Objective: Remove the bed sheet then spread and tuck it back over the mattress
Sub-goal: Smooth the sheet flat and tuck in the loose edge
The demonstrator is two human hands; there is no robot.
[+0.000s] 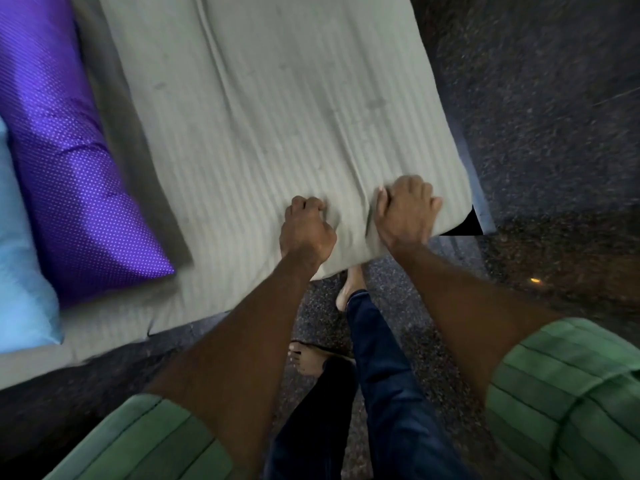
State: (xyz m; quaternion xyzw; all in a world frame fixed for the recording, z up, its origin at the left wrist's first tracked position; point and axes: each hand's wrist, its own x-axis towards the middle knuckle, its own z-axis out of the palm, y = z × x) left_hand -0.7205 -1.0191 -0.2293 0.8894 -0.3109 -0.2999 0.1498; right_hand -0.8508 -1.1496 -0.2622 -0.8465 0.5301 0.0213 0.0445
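Dark speckled floor (540, 109) filling the right side and the bottom, blurred. Pale grey-green striped bed sheet (277, 109) spread over the mattress, covering it from the top edge of the view down to the near corner; mattress itself hidden beneath, only its shape readable. Long fold running down the sheet from the far end toward the near edge. No brand, label or writing readable anywhere.

Purple pillow (65, 161) with fine white dots lying along the bed's left side, cut off at the top and left. Light blue pillow (24, 271) beside it at the left edge, mostly out of frame.

Green striped sleeves (568, 393) at the bottom, both cropped. Dark blue trouser legs (381, 368) and bare feet (349, 289) on the floor just off the near edge of the bed; one foot partly under the overhanging sheet.

Left hand (306, 230) at the near edge, fingers curled into a bunch of sheet, gripping it. Right hand (405, 209) just beside, nearer the right corner, fingers curled over the sheet's edge and holding it; fingertips hidden in the cloth.

Small black patch (464, 225) showing at the right near corner under the sheet, too dark to identify.
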